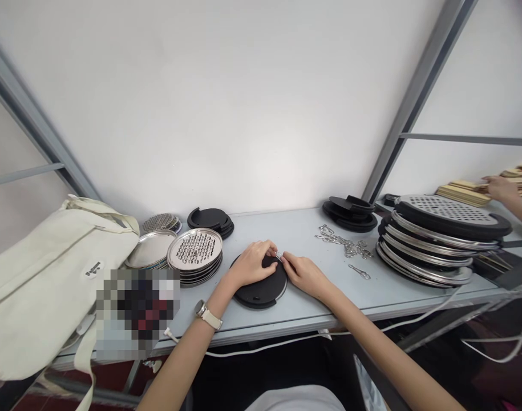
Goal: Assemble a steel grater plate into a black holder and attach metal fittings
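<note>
A round black disc (261,292) lies in front of me near the table's edge, with a thin pale rim showing at its lower right. My left hand (255,264) rests over its upper part, thumb along the surface and fingertips closed at a small metal clip (278,256). From the other side, my right hand (304,275) pinches the same clip at the disc's upper right edge. Fingers partly hide the clip, so how it sits on the disc cannot be made out. Several loose metal clips (350,246) lie to the right, one apart (359,272).
Stacked round metal grater plates (196,251) and plain metal discs (153,250) stand left, beside a cream bag (51,274). Black round holders (209,221) sit behind, more (349,212) at back right. A tall stack (436,245) stands right. Another person's hand (502,187) touches wooden pieces.
</note>
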A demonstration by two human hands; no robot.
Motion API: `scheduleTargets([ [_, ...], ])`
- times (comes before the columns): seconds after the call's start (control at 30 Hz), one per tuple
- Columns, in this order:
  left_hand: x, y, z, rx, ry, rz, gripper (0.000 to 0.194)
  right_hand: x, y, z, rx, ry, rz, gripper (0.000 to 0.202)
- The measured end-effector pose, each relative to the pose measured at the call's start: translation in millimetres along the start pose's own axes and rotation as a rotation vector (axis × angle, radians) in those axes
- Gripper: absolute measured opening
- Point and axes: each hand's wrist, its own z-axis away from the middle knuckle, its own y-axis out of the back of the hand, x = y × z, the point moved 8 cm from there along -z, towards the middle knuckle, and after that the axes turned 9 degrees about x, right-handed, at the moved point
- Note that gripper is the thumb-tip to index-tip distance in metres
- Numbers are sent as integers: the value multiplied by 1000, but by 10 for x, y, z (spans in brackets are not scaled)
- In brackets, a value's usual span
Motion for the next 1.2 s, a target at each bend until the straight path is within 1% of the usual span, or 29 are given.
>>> scheduleTargets([
  [0.2,36,48,-13,33,-26,-33,27,24,-20,-2,0,-5,9,30],
  [0.37,78,-5,-8,-29,-87,-23,32,34,-25,-4,10,11,-29,30],
  [0.67,50,-6,-6,-12,-67,-41,26,34,-7,-2,22,-8,-97,28],
  [0.9,13,-24,-2,-13,-51,-39,29,14,-18,5,2,7,-84,22],
  [1.2,43,-4,-5,2,-73,-27,29,37,-38,-9,-1,11,-10,27],
])
